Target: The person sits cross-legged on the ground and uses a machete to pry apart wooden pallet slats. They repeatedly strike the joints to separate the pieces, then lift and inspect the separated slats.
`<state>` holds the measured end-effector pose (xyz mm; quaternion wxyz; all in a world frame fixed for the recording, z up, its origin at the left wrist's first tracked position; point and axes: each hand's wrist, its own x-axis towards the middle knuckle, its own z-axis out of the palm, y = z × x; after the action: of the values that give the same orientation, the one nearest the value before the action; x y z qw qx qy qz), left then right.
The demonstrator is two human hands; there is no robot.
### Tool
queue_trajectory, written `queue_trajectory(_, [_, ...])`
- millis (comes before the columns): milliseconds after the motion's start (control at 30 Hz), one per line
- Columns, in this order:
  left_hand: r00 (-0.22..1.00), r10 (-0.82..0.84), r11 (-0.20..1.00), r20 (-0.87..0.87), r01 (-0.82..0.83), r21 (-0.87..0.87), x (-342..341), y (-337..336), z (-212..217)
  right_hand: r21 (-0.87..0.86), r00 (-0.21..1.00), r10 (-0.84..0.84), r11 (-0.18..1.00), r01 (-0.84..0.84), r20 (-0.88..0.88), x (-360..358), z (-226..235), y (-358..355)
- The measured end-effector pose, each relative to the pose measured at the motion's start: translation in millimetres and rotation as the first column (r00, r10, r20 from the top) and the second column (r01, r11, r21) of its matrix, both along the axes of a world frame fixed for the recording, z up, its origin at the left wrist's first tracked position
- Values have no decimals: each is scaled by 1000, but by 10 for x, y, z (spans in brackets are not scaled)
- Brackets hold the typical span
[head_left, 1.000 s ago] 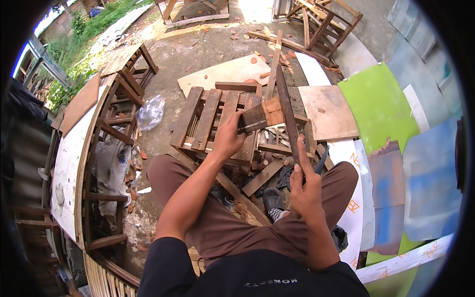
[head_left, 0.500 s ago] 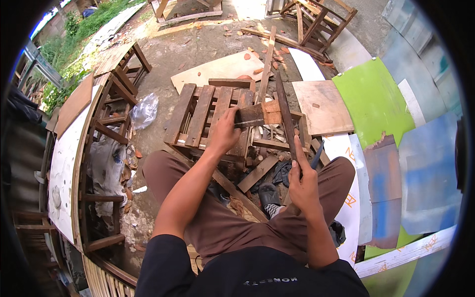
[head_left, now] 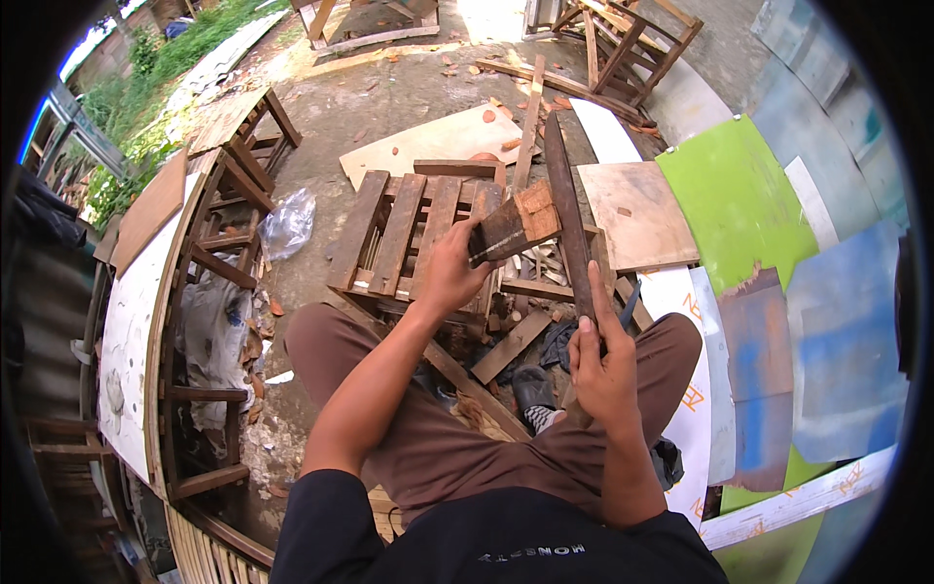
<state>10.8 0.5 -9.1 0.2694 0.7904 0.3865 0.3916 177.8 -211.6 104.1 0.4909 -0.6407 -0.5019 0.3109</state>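
Observation:
My left hand (head_left: 455, 265) is closed around the near end of a short dark wooden board (head_left: 501, 230), whose far end is bare, lighter wood. The board is tilted, its bare end up and to the right, over a slatted wooden crate (head_left: 397, 234). In my right hand (head_left: 603, 365) is a long dark machete (head_left: 569, 209), gripped low with the index finger stretched along it. Its blade points away from me, close beside the board's bare end; whether they touch I cannot tell. The machete's handle is mostly hidden by my fingers.
Wood chips and offcuts (head_left: 511, 346) lie between my legs. A pale plywood sheet (head_left: 428, 146) is beyond the crate. Wooden frames and a white-topped panel (head_left: 126, 350) stand at the left, with a clear plastic bag (head_left: 289, 224) nearby. Green (head_left: 735, 190) and blue sheets lie at the right.
The board's bare end has swung upward, tilting the board more steeply. The machete's tip has risen away from me, and my right hand has shifted slightly to the right.

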Motion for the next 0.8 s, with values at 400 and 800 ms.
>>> queue_trajectory(400, [995, -24, 1000, 93, 25, -11, -31, -24, -143, 91, 979, 16, 995, -35, 205, -169, -155, 141])
queue_trajectory(800, [981, -20, 999, 195, 11, 47, -33, -5, 15, 76, 962, 42, 995, -65, 269, -174, 82, 87])
